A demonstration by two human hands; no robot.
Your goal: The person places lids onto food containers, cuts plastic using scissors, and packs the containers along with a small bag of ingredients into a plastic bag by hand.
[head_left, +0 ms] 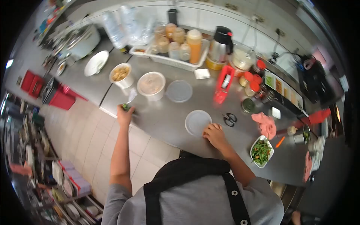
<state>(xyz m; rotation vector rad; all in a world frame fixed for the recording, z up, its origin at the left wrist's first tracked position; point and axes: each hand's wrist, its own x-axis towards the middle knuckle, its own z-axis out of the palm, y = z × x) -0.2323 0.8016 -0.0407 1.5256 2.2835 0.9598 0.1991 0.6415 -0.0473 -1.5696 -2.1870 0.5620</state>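
Observation:
My left hand [125, 113], at the counter's front edge, is closed round something small and green [126, 107] that I cannot make out. Just beyond it lies a whitish, clear piece of plastic [132, 95]. My right hand [214, 135] has its fingers bent together on the near right rim of a round, translucent plastic lid [197, 122]. A second lid [179, 91] lies flat farther back. Left of that stand a round tub with pale contents [151, 85] and a white tub of yellowish pieces [121, 74]. Black-handled scissors [230, 119] lie right of the near lid.
A dish of green beans [261, 151] sits near the right front edge, below a pink cloth [264, 125]. Behind are a red holder [225, 84], a basket of sauce bottles [204, 52], a steel jug [220, 47] and jars [252, 88]. A white plate [96, 63] lies left.

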